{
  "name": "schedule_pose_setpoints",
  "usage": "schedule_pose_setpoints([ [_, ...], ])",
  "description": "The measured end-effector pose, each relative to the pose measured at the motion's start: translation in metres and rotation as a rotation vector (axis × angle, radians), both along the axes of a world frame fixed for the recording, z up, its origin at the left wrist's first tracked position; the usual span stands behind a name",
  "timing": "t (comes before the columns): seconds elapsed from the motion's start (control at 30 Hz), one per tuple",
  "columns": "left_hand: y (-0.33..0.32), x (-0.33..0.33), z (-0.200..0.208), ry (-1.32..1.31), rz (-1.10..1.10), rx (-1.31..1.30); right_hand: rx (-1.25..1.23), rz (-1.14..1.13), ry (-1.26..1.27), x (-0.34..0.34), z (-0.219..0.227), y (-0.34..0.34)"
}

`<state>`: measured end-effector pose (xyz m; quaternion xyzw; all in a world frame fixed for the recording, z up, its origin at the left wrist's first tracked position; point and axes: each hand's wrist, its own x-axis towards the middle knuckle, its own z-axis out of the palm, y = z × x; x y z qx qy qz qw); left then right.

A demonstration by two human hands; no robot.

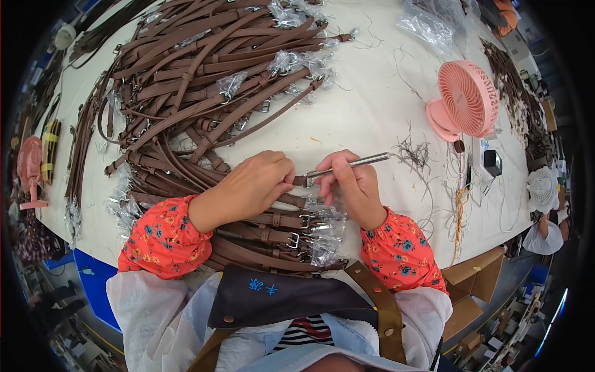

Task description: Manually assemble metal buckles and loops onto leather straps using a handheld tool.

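Note:
My left hand (pixel 255 183) is closed, its fingers pinching a brown leather strap (pixel 300 181) close to the metal buckle at its end. In my right hand (pixel 354 186) lies a slim silver pen-shaped metal tool (pixel 372 159), gripped between thumb and fingers. Its thin tip points left, close to the buckle end of the strap; whether they touch I cannot tell. Below both hands, several more brown straps (pixel 263 234) lie side by side, their buckles (pixel 296 239) partly wrapped in clear plastic (pixel 325 242).
A large heap of brown buckled straps (pixel 186 68) covers the table's left side. On the right stand a pink fan (pixel 466 99) and a tangle of dark threads (pixel 414 152). Clear plastic bags (pixel 427 28) lie at the far edge. An open cardboard box (pixel 474 279) is beside the table.

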<state>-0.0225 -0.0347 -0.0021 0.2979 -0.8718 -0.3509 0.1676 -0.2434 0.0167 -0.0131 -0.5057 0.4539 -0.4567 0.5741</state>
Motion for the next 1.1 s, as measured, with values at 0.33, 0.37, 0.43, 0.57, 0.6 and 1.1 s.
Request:
schedule_pose_setpoints([
  [0.33,-0.0027,0.0001,0.0059,-0.02,-0.002,0.072,0.018,0.063,0.051,0.0,-0.0025,-0.0003],
  [0.37,-0.0028,0.0004,0.0059,-0.02,0.0,0.073,0.02,0.069,0.054,0.0003,-0.0021,-0.0006],
  [0.43,-0.0029,0.0006,0.0051,-0.016,-0.007,0.046,0.025,0.075,0.067,0.0003,-0.0012,-0.001],
  [0.57,-0.0027,0.0,0.0037,-0.016,-0.003,0.048,0.05,0.087,0.081,-0.0002,-0.0002,-0.0001],
  [0.6,-0.0028,-0.0002,0.0039,-0.011,-0.008,0.046,0.051,0.086,0.081,-0.0002,0.0001,0.0001],
  [1.1,-0.005,0.0015,0.0015,0.017,0.021,0.05,0.018,0.081,0.111,0.0007,-0.0003,-0.0017],
])
